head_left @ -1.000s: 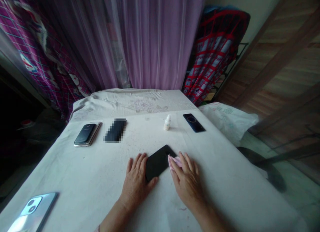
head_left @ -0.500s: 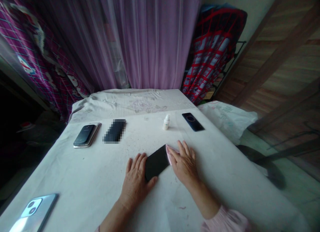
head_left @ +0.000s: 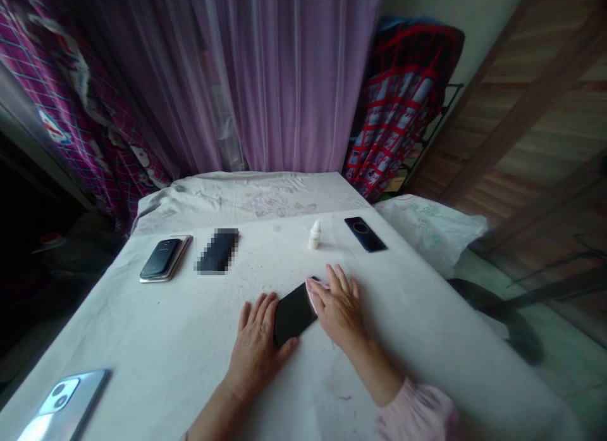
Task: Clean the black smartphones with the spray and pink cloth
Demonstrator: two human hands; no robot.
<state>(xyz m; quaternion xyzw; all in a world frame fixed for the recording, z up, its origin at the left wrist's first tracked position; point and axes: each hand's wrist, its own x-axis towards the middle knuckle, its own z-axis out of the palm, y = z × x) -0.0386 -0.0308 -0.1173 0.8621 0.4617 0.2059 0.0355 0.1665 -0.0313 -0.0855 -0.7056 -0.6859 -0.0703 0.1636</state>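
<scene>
A black phone (head_left: 294,314) lies screen up on the white-covered table, slanting away to the right. My left hand (head_left: 256,333) grips its near left end, fingers along the left edge and thumb at the lower edge. My right hand (head_left: 340,305) presses a pink cloth (head_left: 312,295) onto the phone's right end, with the fingers over the cloth. Most of the cloth is hidden under that hand. Beyond the hands stands a small white bottle (head_left: 315,236), upright.
A dark phone (head_left: 365,233) lies at the right back. On the left are stacked phones (head_left: 164,259) and a blurred-out dark object (head_left: 218,251). A silver-blue phone (head_left: 71,403) lies near the front left. Purple curtains (head_left: 294,80) hang behind the table (head_left: 190,340).
My right hand has slid a little to the left with the pink cloth, further over the phone's right end. My left hand stays in place on the phone.
</scene>
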